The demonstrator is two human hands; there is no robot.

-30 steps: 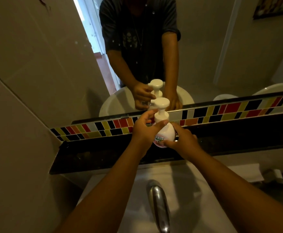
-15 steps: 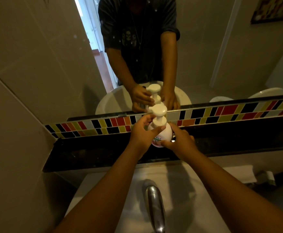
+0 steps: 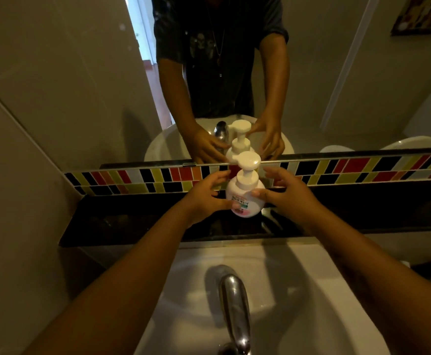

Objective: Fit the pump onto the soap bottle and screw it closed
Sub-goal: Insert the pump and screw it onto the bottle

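A round white soap bottle [image 3: 245, 194] with a printed label stands upright on the dark shelf [image 3: 132, 221] below the mirror. Its white pump [image 3: 248, 162] sits on the neck, with the head level. My left hand [image 3: 204, 197] is just left of the bottle with fingers spread, and its thumb tip rests at the label. My right hand [image 3: 290, 193] is just right of it, fingers spread too, with the thumb tip at the bottle's side. Neither hand is wrapped around the bottle or the pump.
A chrome tap [image 3: 235, 303] rises over the white sink [image 3: 317, 303] below my arms. A strip of coloured tiles [image 3: 363, 167] runs behind the shelf. The mirror [image 3: 337, 85] above it reflects the bottle, my hands and the person. A grey wall [image 3: 17, 175] closes the left.
My left hand has come off the pump collar and my right hand has let go of the bottle's body. Both have opened beside the bottle, which now stands on the shelf.
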